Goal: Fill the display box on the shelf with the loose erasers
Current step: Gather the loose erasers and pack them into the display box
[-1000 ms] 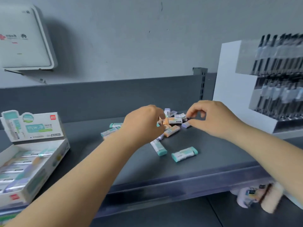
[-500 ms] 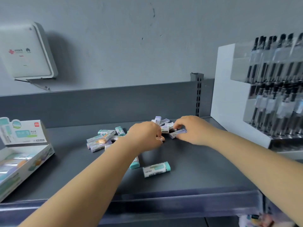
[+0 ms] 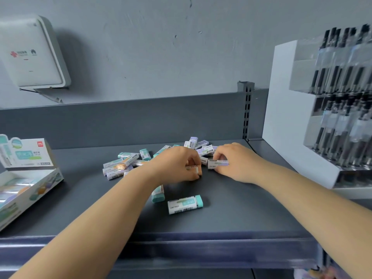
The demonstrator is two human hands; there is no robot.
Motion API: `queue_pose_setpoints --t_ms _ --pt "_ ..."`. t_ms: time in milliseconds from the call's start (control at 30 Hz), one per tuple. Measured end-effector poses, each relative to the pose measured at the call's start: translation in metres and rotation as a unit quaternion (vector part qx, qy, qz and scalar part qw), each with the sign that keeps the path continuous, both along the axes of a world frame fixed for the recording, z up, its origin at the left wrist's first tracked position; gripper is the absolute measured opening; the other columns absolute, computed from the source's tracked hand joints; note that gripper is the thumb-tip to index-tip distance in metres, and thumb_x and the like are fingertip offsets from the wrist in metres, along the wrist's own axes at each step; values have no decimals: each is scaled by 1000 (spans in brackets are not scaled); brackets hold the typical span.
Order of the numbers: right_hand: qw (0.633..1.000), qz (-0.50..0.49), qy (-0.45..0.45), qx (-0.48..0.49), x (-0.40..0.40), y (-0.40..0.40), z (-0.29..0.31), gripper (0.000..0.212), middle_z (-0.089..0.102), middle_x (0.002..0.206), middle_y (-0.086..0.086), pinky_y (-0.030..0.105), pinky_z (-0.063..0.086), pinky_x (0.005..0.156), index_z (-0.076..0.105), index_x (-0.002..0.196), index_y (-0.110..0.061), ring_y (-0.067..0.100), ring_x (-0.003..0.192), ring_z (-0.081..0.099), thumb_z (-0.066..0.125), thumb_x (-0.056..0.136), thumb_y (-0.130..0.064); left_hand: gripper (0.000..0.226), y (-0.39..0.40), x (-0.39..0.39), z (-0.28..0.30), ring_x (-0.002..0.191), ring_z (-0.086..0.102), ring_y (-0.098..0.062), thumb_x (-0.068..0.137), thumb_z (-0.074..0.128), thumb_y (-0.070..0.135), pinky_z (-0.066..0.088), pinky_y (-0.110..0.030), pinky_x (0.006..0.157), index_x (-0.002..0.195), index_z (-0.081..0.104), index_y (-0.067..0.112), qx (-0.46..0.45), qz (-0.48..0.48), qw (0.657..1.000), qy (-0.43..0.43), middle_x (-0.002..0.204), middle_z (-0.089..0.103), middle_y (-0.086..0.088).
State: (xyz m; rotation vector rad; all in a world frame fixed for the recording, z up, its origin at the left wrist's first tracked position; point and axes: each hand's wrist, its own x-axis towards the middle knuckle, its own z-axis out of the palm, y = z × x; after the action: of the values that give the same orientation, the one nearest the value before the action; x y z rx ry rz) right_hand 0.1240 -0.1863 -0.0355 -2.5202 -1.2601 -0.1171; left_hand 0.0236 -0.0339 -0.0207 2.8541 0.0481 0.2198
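Several loose erasers in white sleeves with teal, purple or orange ends lie in a pile [image 3: 128, 163] on the dark grey shelf [image 3: 241, 214]. My left hand [image 3: 177, 165] curls round an eraser [image 3: 192, 169] at the pile's middle. My right hand [image 3: 235, 162] pinches a purple eraser [image 3: 216, 164] lying on the shelf beside it. Two teal erasers lie nearer me: one [image 3: 185, 204] in the open, one [image 3: 158, 195] partly under my left forearm. The open display box [image 3: 30, 190] stands at the far left, with several erasers inside and its lid flap upright.
A white and clear pen rack [image 3: 326, 121] with black pens stands at the right end of the shelf. The shelf's back panel [image 3: 120, 121] rises behind the pile. A white wall-mounted device [image 3: 32, 55] hangs at the upper left. A clear strip runs along the shelf's front edge [image 3: 201, 244].
Both hands have dropped lower onto the pile. My right hand has closed on the purple eraser on the shelf. The view has shifted right, so the display box sits further left.
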Motion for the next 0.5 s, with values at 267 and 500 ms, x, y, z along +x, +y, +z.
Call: queue_pose_setpoints --t_ms 267,500 --pt "996 37 2 85 -9 -2 10 20 61 97 1 30 40 74 63 106 -19 19 87 54 56 87 -24 16 -2 -13 14 61 49 -3 78 69 27 38 -14 57 85 55 28 -78 15 991 -105 77 56 15" --pt "963 76 102 238 -42 -9 47 13 61 67 -9 27 51 72 59 76 -25 19 70 64 65 78 -13 16 -1 -59 43 46 54 0 76 73 22 38 -7 46 79 60 13 -187 68 960 -198 66 59 7"
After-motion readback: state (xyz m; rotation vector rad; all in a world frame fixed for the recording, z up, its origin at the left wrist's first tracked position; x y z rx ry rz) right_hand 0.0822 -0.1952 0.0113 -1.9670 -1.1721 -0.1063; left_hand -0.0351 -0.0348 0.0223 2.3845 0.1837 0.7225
